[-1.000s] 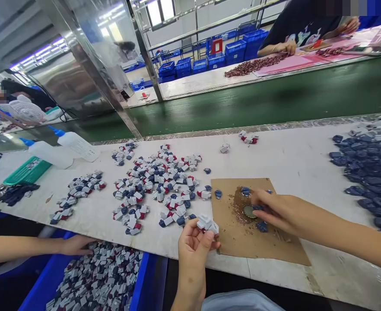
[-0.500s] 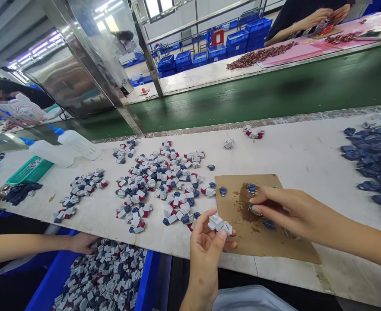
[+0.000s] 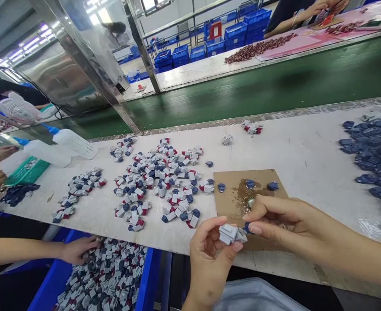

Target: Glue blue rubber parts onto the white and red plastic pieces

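In my left hand (image 3: pixel 210 259) is a light grey plastic part (image 3: pixel 230 234), pinched between thumb and fingers above the table's front edge. My right hand (image 3: pixel 274 222) pinches a small dark blue plastic part (image 3: pixel 247 226), close against the right end of the grey one; whether they touch I cannot tell. Beneath my right hand lies a brown cardboard sheet (image 3: pixel 226 204) with a wet, dark stain. Several blue pieces (image 3: pixel 272 185) rest on it, and a small round cap (image 3: pixel 250 202) shows beside my right fingers.
Grey, blue and red assembled pieces (image 3: pixel 158 172) lie heaped left of the cardboard. Dark blue parts (image 3: pixel 378 151) pile up at right. A co-worker's hand (image 3: pixel 78 250) reaches into a full blue bin (image 3: pixel 144 280). White bottles (image 3: pixel 75 143) stand near a green basket (image 3: pixel 31 170). Beyond runs a green belt (image 3: pixel 210 93).
My right hand has come from the wet patch toward my left hand, carrying a blue part. The left hand has shifted slightly right. Another person's hands now appear at the far left.
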Available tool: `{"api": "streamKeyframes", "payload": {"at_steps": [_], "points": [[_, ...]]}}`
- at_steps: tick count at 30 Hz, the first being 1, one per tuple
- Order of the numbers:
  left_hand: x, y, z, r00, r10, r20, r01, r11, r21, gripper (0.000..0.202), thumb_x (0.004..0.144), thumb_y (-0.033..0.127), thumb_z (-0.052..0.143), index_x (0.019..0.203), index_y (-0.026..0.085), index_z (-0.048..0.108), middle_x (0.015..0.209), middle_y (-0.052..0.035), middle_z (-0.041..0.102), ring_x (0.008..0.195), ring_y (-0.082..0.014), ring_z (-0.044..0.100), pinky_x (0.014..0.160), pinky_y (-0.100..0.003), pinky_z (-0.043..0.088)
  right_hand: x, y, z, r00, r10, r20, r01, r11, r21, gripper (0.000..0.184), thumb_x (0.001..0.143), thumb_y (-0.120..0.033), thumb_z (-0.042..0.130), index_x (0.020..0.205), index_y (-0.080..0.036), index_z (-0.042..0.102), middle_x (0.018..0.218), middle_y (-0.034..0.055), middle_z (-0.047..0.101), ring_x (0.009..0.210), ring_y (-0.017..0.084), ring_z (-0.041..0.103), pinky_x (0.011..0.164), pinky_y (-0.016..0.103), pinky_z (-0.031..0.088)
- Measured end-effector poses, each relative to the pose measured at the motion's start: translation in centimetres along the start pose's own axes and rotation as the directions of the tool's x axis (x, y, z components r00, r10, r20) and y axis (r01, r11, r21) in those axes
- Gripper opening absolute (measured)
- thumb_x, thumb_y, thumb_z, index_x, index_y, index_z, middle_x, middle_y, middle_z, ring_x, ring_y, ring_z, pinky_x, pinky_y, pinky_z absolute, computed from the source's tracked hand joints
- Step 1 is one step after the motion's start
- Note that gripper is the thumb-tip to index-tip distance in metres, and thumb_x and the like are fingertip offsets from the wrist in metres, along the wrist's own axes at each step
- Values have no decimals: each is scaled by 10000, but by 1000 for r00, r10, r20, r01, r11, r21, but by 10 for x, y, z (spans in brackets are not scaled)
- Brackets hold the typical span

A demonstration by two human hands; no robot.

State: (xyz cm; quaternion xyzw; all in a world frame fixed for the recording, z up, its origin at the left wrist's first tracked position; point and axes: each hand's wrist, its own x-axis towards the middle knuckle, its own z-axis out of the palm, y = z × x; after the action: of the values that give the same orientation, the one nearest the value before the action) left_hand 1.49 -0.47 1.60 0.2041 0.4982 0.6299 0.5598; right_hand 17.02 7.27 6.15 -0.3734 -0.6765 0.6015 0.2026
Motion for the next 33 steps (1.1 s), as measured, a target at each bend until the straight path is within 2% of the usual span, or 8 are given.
{"api": "streamKeyframes", "payload": {"at_steps": [4,14,20,22,25,27,29,33], "points": [[-1,0,1,1000,4,0,-4,1000,14,323,563,289,904,854,243,773,774,-19,762,724,-151,707,623,-194,538,-2,-1,1,996,20,82,-23,999,26,294,914,-485,567,812,-214,620,785,23,691,734,168,648,635,233,501],[-5,3,5,1000,27,-5,-27,999,29,302,545,271,914,812,234,778,694,-6,734,643,-122,672,607,-187,537,0,3,5,991,-34,130,39,999,-32,293,949,-457,529,846,-204,635,828,20,723,723,163,662,606,238,469],[0,-6,-1,1000,0,23,0,1000,0,316,598,293,891,867,214,745,770,-1,729,687,-110,674,621,-167,535,10,19,7,995,-74,67,75,997,-21,358,901,-507,599,728,-194,619,674,-5,636,596,119,543,532,213,385],[3,-9,-5,995,-15,98,12,1000,24,321,633,295,872,905,205,727,782,1,719,686,-111,670,634,-187,550,16,15,7,992,-122,-19,121,992,-18,465,909,-596,523,713,-193,646,655,9,613,589,125,526,537,228,395],[7,-9,-8,976,27,218,-57,989,135,288,702,230,826,962,202,706,792,0,728,722,-109,689,650,-170,557,29,1,11,948,-54,-312,93,989,112,608,849,-753,441,766,-202,685,700,37,628,626,149,547,575,262,444],[8,-8,-7,951,108,289,-170,965,199,274,712,153,806,957,210,697,805,6,745,738,-103,712,653,-144,560,36,-8,19,933,122,-339,-17,955,296,650,785,-812,454,799,-204,684,780,60,679,717,177,612,659,285,494],[9,-8,-6,904,232,359,-324,919,225,298,703,83,790,945,227,692,838,18,758,752,-102,729,658,-132,569,42,-13,28,943,249,-221,-133,890,436,663,760,-830,458,782,-203,674,825,71,712,799,196,654,748,303,512],[11,-7,-7,735,465,494,-632,734,250,408,707,-16,721,1011,250,673,895,11,766,811,-134,740,720,-194,600,42,-13,40,939,341,-51,-261,800,540,691,777,-833,417,666,-188,638,692,58,694,664,158,638,643,266,501]]}}
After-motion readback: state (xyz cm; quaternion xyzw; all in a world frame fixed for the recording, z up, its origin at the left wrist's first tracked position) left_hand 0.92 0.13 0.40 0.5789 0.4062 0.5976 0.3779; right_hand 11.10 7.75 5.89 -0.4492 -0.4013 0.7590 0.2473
